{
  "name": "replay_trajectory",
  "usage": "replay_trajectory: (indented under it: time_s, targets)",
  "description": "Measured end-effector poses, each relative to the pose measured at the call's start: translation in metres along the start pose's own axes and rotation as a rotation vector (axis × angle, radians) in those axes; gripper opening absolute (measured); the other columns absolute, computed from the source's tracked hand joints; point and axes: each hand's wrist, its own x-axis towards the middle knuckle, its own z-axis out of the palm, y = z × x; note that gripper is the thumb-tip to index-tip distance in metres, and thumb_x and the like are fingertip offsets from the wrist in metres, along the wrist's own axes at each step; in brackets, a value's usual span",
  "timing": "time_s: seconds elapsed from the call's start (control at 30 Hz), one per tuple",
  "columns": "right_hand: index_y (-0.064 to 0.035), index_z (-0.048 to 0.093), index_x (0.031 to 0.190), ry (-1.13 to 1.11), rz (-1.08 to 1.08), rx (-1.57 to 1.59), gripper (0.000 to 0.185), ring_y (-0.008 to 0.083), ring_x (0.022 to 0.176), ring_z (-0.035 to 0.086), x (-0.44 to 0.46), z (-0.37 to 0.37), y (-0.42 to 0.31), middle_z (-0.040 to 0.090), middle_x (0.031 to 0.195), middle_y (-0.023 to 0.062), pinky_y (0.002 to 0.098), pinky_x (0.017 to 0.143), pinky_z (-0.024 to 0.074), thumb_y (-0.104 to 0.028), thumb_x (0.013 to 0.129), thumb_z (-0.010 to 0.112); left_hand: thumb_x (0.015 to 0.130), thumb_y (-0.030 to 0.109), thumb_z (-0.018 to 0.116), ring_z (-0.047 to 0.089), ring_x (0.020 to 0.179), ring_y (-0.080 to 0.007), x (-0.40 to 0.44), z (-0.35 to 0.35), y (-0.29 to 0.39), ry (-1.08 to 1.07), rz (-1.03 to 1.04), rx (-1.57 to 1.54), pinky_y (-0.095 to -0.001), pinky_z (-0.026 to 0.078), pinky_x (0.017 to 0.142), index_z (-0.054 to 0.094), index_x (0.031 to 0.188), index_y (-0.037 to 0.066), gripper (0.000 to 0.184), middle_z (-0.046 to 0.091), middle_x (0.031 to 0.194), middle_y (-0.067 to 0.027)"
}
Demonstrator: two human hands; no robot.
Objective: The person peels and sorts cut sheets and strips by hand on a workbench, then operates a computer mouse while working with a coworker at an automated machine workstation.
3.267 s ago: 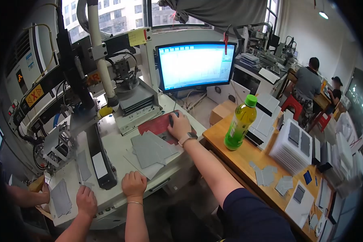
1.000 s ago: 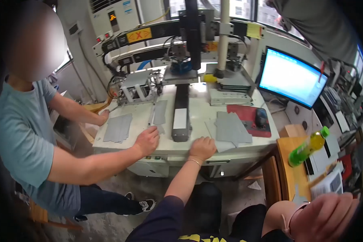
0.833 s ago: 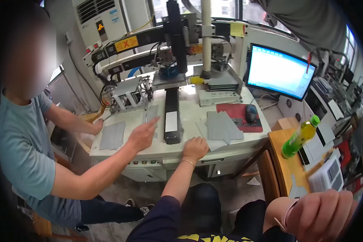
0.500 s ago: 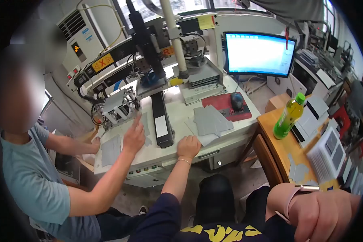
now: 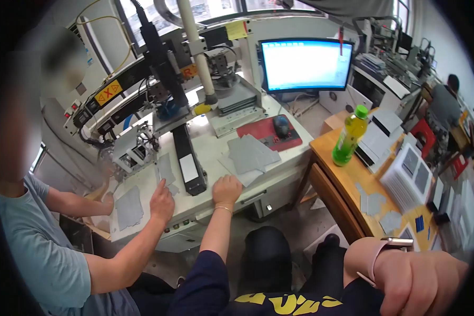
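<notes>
My left hand rests curled on the front edge of the white machine table, just below a fanned pile of thin grey sheets. Whether anything is under its fingers cannot be made out. At the lower right, close to the camera, my right hand is raised with its fingers folded and a watch on the wrist. What it may hold is hidden. The computer mouse lies untouched on a red pad. A black rail with a white label runs left of my left hand.
A co-worker stands at the left, a finger extended near the small grey sheets. Behind stand the machine gantry and a lit monitor. A green-capped bottle and plastic trays occupy the wooden desk.
Since the earliest frame, my right hand has left the mouse and come back beside my body. The view swung left, then partly back right. The co-worker's near hand has lifted, one finger extended.
</notes>
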Motion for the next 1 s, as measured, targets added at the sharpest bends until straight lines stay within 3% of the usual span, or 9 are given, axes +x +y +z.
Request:
replay_trajectory:
  time_s: [0.07,0.1,0.47,0.6,0.63,0.77,0.87,0.9,1.0]
  targets:
    - [-0.0147,0.059,0.077,-0.117,-0.208,-0.029,0.018,0.0099,0.059,0.052,0.004,0.007,0.013,0.064,0.076,-0.0042,0.0229,0.052,0.0328,-0.005,0.088,0.048,0.070,0.025,0.060,0.056,0.064,-0.0206,0.001,0.001,0.001,-0.015,0.006,-0.008,-0.0348,0.046,0.056,0.052,0.067,0.015,0.012,0.053,0.067,-0.0016]
    - [-0.0145,0.059,0.077,0.048,-0.373,-0.010,0.018,0.0099,0.059,0.053,-0.005,0.019,0.027,0.064,0.077,-0.0041,0.0227,0.052,0.0331,-0.005,0.088,0.049,0.070,0.024,0.060,0.056,0.064,-0.0207,0.001,0.001,0.001,-0.011,0.010,-0.004,-0.0349,0.046,0.056,0.052,0.067,0.015,0.012,0.053,0.067,-0.0018]
    - [-0.0135,0.058,0.071,0.259,-0.220,-0.195,0.019,0.0093,0.061,0.055,-0.014,0.056,0.000,0.065,0.083,-0.0024,0.0227,0.051,0.0353,-0.003,0.085,0.051,0.072,0.022,0.058,0.055,0.063,-0.0206,0.001,0.000,0.001,0.036,0.021,0.002,-0.0349,0.045,0.055,0.051,0.068,0.014,0.011,0.052,0.067,-0.0021]
    - [-0.0132,0.060,0.073,-0.066,-0.104,0.001,0.021,0.0092,0.060,0.054,-0.006,0.031,0.000,0.064,0.079,-0.0018,0.0201,0.052,0.0354,-0.001,0.085,0.048,0.072,0.022,0.058,0.055,0.063,-0.0208,0.003,0.001,0.000,0.032,0.017,-0.008,-0.0352,0.045,0.055,0.051,0.067,0.014,0.012,0.052,0.066,-0.0020]
    - [-0.0123,0.066,0.081,-0.247,-0.082,-0.004,0.014,0.0154,0.079,0.059,-0.007,0.018,-0.004,0.065,0.087,0.0015,0.0268,0.068,0.0433,-0.012,0.084,0.052,0.072,0.022,0.059,0.055,0.063,-0.0208,0.003,0.002,0.000,0.033,0.021,-0.010,-0.0352,0.045,0.055,0.051,0.067,0.014,0.012,0.052,0.067,-0.0020]
    - [-0.0062,0.052,0.067,-0.100,-0.119,0.091,0.013,0.0236,0.052,0.051,-0.055,0.000,0.008,0.056,0.064,0.0099,0.0333,0.050,0.0403,-0.007,0.078,0.059,0.071,0.023,0.059,0.055,0.063,-0.0210,0.001,0.000,0.000,0.022,0.015,-0.029,-0.0354,0.045,0.055,0.051,0.068,0.014,0.012,0.052,0.067,-0.0019]
    - [-0.0060,0.053,0.070,0.618,0.287,-0.278,0.011,0.0166,0.061,0.053,-0.130,-0.002,0.043,0.056,0.067,0.0054,0.0266,0.059,0.0417,-0.006,0.072,0.064,0.071,0.023,0.059,0.055,0.064,-0.0210,0.001,-0.001,0.001,0.000,0.000,-0.034,-0.0355,0.045,0.056,0.051,0.068,0.014,0.012,0.051,0.067,-0.0020]
    - [-0.0043,0.054,0.074,0.718,0.633,-0.400,0.007,0.0147,0.068,0.055,-0.153,-0.011,0.055,0.057,0.074,0.0051,0.0239,0.063,0.0421,-0.004,0.076,0.061,0.071,0.022,0.059,0.055,0.064,-0.0220,0.001,-0.001,0.001,-0.002,-0.004,-0.052,-0.0360,0.045,0.056,0.051,0.068,0.014,0.012,0.052,0.067,-0.0028]
    - [-0.0052,0.059,0.087,0.381,0.999,-1.279,0.014,0.0274,0.078,0.058,-0.261,-0.041,0.103,0.059,0.081,0.0099,0.0359,0.071,0.0473,-0.010,0.076,0.066,0.070,0.020,0.060,0.055,0.065,-0.0240,0.001,-0.004,0.001,-0.015,-0.016,-0.091,-0.0371,0.045,0.057,0.051,0.069,0.012,0.012,0.052,0.067,-0.0043]
